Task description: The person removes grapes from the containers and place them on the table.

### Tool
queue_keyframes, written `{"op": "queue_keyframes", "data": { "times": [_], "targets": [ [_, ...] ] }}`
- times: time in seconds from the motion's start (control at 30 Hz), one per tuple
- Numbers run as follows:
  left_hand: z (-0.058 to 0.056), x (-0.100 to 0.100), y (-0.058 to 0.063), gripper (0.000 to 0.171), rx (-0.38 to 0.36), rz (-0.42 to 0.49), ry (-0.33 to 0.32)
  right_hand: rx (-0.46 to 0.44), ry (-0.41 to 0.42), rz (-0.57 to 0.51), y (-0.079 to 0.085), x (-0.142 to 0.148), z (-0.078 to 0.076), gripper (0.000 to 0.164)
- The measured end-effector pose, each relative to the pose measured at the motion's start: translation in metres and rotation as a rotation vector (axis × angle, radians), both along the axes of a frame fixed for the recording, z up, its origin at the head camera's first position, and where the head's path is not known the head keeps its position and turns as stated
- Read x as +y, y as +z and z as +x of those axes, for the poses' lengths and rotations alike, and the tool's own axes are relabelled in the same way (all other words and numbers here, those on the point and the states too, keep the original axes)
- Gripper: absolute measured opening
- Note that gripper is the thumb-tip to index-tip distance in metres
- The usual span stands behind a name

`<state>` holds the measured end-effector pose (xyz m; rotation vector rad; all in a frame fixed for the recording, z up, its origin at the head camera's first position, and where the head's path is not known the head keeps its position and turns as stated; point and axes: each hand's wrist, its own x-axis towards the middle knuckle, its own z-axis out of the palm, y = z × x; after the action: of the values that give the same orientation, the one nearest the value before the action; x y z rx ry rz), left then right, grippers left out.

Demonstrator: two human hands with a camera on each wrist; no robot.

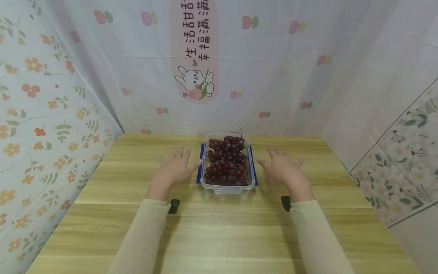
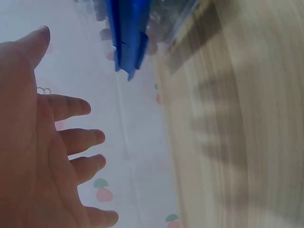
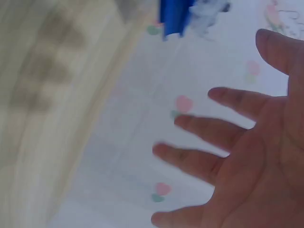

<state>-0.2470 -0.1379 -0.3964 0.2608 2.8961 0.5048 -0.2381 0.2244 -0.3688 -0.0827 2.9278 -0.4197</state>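
A clear plastic food container (image 1: pixel 227 189) stands on the wooden table, with bunches of dark red grapes (image 1: pixel 227 160) inside it. Blue side clips (image 1: pixel 253 165) flank it on both long sides, folded outward. To its left, my left hand (image 1: pixel 176 167) hovers with fingers spread and holds nothing; its thumb tip overlaps the container's left edge in the head view. On the other side, my right hand (image 1: pixel 282 167) is likewise spread and holds nothing, its thumb pointing toward the container. A blue clip (image 2: pixel 128 38) also shows beyond the left thumb in the left wrist view.
The wooden table (image 1: pixel 226 236) reaches back to a white printed curtain (image 1: pixel 273 76) behind the container. A flowered cloth (image 1: pixel 41 114) hangs along the left, and a flowered panel (image 1: pixel 407 160) stands at the right. Black wrist bands (image 1: pixel 173 206) sit at both sleeve cuffs.
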Motion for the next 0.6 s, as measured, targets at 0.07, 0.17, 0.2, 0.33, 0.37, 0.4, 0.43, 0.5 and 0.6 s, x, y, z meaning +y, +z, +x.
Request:
{"op": "queue_keyframes", "data": {
  "times": [0.07, 0.17, 0.2, 0.33, 0.37, 0.4, 0.43, 0.5, 0.6],
  "targets": [
    [0.002, 0.003, 0.002, 0.095, 0.002, 0.005, -0.012, 0.035, 0.027, -0.011, 0.005, -0.006, 0.002, 0.082],
    [0.005, 0.007, 0.004, 0.094, 0.006, 0.01, -0.034, 0.062, 0.041, -0.045, 0.013, -0.016, 0.008, 0.072],
    [0.006, 0.009, 0.005, 0.094, 0.007, 0.012, -0.04, 0.067, 0.044, -0.053, 0.016, -0.019, 0.01, 0.07],
    [0.01, 0.016, 0.005, 0.096, 0.002, 0.016, -0.061, 0.083, 0.058, -0.062, 0.023, -0.034, 0.019, 0.067],
    [0.01, 0.017, 0.005, 0.096, 0.001, 0.011, -0.067, 0.087, 0.067, -0.066, 0.024, -0.037, 0.021, 0.067],
    [0.011, 0.018, 0.005, 0.096, -0.003, 0.009, -0.07, 0.086, 0.074, -0.071, 0.024, -0.04, 0.023, 0.066],
    [0.012, 0.02, 0.005, 0.095, -0.006, 0.011, -0.073, 0.079, 0.082, -0.082, 0.024, -0.042, 0.025, 0.066],
    [0.014, 0.022, 0.004, 0.094, -0.011, 0.019, -0.076, 0.055, 0.095, -0.118, 0.023, -0.046, 0.028, 0.066],
    [0.018, 0.025, 0.002, 0.094, -0.012, 0.046, -0.079, 0.022, 0.107, -0.157, 0.02, -0.05, 0.032, 0.067]
  ]
}}
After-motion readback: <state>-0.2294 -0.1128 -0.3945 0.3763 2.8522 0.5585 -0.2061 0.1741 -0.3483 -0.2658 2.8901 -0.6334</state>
